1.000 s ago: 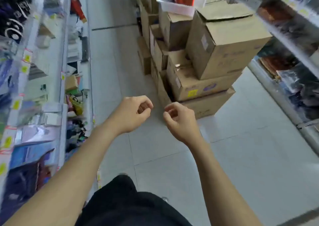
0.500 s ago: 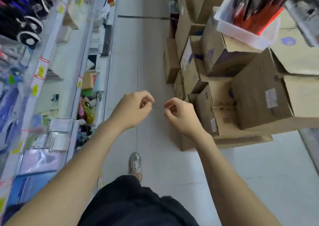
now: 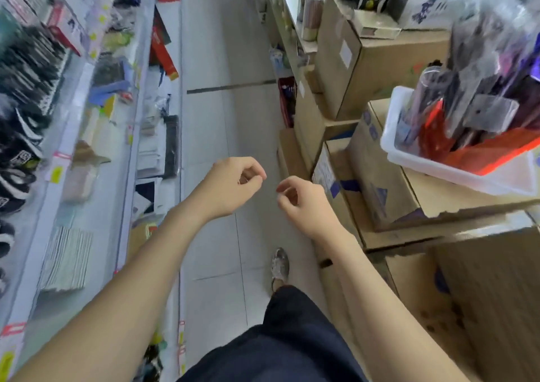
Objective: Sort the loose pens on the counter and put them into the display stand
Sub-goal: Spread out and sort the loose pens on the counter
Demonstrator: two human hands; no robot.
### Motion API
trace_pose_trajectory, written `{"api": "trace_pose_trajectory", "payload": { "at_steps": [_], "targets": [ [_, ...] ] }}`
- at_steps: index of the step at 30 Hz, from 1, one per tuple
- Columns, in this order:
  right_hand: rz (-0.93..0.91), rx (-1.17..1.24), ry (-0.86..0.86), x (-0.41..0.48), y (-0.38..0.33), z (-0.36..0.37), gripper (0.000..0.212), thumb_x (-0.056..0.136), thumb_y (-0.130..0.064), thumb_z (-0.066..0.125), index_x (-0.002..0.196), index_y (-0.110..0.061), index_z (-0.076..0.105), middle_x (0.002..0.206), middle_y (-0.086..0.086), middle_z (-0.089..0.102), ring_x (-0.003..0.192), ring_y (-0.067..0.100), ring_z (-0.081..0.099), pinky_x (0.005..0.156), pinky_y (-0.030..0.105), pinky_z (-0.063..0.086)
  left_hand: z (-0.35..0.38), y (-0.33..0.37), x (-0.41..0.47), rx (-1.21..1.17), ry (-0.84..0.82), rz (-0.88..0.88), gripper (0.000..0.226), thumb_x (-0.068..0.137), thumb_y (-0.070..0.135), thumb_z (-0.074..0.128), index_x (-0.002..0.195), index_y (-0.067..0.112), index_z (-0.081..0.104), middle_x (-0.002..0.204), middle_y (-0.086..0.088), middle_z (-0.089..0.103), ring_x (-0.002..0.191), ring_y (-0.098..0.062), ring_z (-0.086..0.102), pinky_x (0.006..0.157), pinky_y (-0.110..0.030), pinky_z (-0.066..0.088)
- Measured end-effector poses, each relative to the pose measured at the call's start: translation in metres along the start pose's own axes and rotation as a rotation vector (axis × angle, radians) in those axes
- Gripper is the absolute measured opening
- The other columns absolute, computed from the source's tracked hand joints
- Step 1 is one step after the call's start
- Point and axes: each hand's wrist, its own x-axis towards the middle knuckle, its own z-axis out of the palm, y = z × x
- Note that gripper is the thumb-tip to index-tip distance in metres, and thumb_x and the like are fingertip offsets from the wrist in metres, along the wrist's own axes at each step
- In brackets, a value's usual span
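My left hand [image 3: 230, 184] and my right hand [image 3: 301, 203] are held out in front of me over the aisle floor, close together but not touching. The fingers of both are loosely curled and neither hand holds anything. No loose pens, counter or display stand can be made out. A white plastic bin [image 3: 438, 168] full of packaged stationery, some in red wrapping, sits on top of the cardboard boxes at the right, level with my right hand and further right.
Stacked cardboard boxes [image 3: 380, 60] line the right side of the aisle. Shop shelves [image 3: 73, 148] with packaged goods run along the left. Between them lies a tiled floor [image 3: 222, 60]. My shoe [image 3: 280, 265] is below my hands.
The view has swung and advanced along the aisle; the boxes and the white bin have come nearer on the right. Both hands keep the same curled pose, empty.
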Motion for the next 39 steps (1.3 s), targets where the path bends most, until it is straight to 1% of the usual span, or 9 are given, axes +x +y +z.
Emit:
{"api": "trace_pose_trajectory", "payload": {
  "at_steps": [4,8,12,15,20,26,32,36,39],
  "targets": [
    [0.057,0.042,0.018,0.118,-0.007,-0.019,0.016,0.101,-0.023,0.062,0.111,-0.018,0.073,0.093,-0.008,0.072,0.084,0.005,0.067,0.075,0.023,0.052,-0.045,-0.007,0.114,0.027,-0.018,-0.039,0.014,0.099,0.025,0.065,0.098,0.035,0.074,0.09,0.015,0.074,0.085,-0.004,0.069,0.084,-0.031,0.059],
    [0.045,0.035,-0.006,0.241,-0.029,-0.035,0.016,0.099,-0.024,0.062,0.108,-0.018,0.074,0.086,-0.009,0.071,0.079,0.008,0.065,0.07,0.023,0.044,-0.097,-0.022,0.213,-0.005,0.047,-0.077,0.013,0.099,0.026,0.066,0.098,0.036,0.075,0.086,0.016,0.074,0.08,-0.001,0.069,0.08,-0.028,0.056],
    [0.025,0.003,0.012,0.371,-0.047,-0.042,0.015,0.098,-0.023,0.062,0.105,-0.017,0.074,0.088,-0.008,0.074,0.082,0.01,0.067,0.071,0.022,0.044,-0.143,-0.05,0.31,0.006,0.09,-0.116,0.015,0.1,0.024,0.065,0.102,0.032,0.076,0.089,0.016,0.072,0.083,-0.001,0.067,0.078,-0.024,0.054],
    [0.024,-0.023,0.048,0.471,-0.055,-0.032,0.015,0.097,-0.022,0.063,0.104,-0.016,0.075,0.084,-0.006,0.073,0.076,0.009,0.067,0.07,0.024,0.044,-0.18,-0.084,0.393,0.038,0.099,-0.105,0.014,0.1,0.023,0.064,0.104,0.031,0.076,0.09,0.017,0.071,0.083,-0.001,0.066,0.081,-0.027,0.055],
    [0.08,-0.06,0.057,0.625,-0.081,-0.021,0.017,0.098,-0.021,0.061,0.107,-0.018,0.075,0.086,-0.009,0.072,0.074,-0.002,0.064,0.06,0.005,0.041,-0.263,-0.128,0.535,0.031,0.123,-0.064,0.017,0.1,0.022,0.06,0.104,0.031,0.074,0.093,0.021,0.07,0.086,0.0,0.066,0.082,-0.029,0.056],
    [0.111,-0.063,0.041,0.778,-0.105,-0.04,0.017,0.101,-0.023,0.061,0.112,-0.018,0.073,0.088,-0.01,0.072,0.074,-0.004,0.063,0.063,0.003,0.042,-0.339,-0.138,0.696,0.031,0.069,-0.007,0.018,0.099,0.024,0.059,0.106,0.033,0.072,0.092,0.022,0.071,0.086,-0.001,0.067,0.086,-0.035,0.06],
    [0.188,-0.053,0.106,0.931,-0.088,-0.05,0.017,0.1,-0.023,0.061,0.112,-0.02,0.073,0.088,-0.01,0.072,0.078,-0.002,0.064,0.068,0.008,0.043,-0.388,-0.147,0.863,0.072,0.024,0.04,0.017,0.1,0.022,0.059,0.105,0.03,0.073,0.091,0.019,0.071,0.087,-0.005,0.067,0.085,-0.034,0.059],
    [0.177,-0.05,0.125,1.057,-0.062,-0.059,0.016,0.099,-0.023,0.061,0.11,-0.02,0.073,0.09,-0.009,0.073,0.081,0.003,0.067,0.078,0.027,0.057,-0.413,-0.16,0.992,0.146,-0.014,0.062,0.015,0.095,0.028,0.058,0.098,0.038,0.069,0.088,0.016,0.07,0.085,-0.008,0.066,0.084,-0.04,0.06],
    [0.192,-0.045,0.065,1.149,-0.054,-0.076,0.019,0.101,-0.025,0.059,0.114,-0.021,0.072,0.1,-0.006,0.073,0.086,0.006,0.067,0.081,0.029,0.058,-0.44,-0.152,1.083,0.136,-0.013,0.045,0.012,0.095,0.025,0.06,0.09,0.032,0.069,0.08,0.013,0.071,0.079,-0.006,0.067,0.081,-0.038,0.059]
  ]
}}
